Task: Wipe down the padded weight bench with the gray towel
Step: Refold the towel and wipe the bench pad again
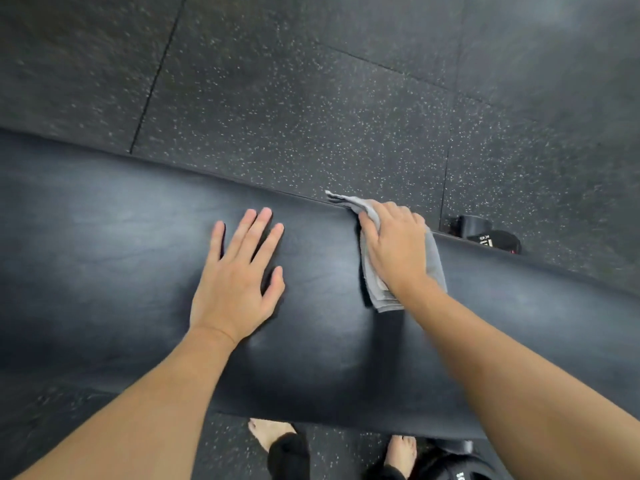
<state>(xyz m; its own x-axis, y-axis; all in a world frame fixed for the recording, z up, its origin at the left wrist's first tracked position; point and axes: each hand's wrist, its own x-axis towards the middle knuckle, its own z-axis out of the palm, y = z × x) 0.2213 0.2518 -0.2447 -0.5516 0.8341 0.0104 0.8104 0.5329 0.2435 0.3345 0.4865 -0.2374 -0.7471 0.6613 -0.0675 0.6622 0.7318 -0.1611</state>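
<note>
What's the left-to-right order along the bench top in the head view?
Bare padded weight bench → left hand, flat with fingers spread → bare strip of pad → right hand pressing the gray towel at the far edge → bench foot on the floor beyond.

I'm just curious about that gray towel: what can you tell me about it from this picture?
The towel is a small gray cloth, soft-looking and folded into layers. It lies flat on the black bench near the far edge, with one corner poking past that edge. The right hand presses down on it, covering its middle. The left hand rests apart on the bench, not touching it.
</note>
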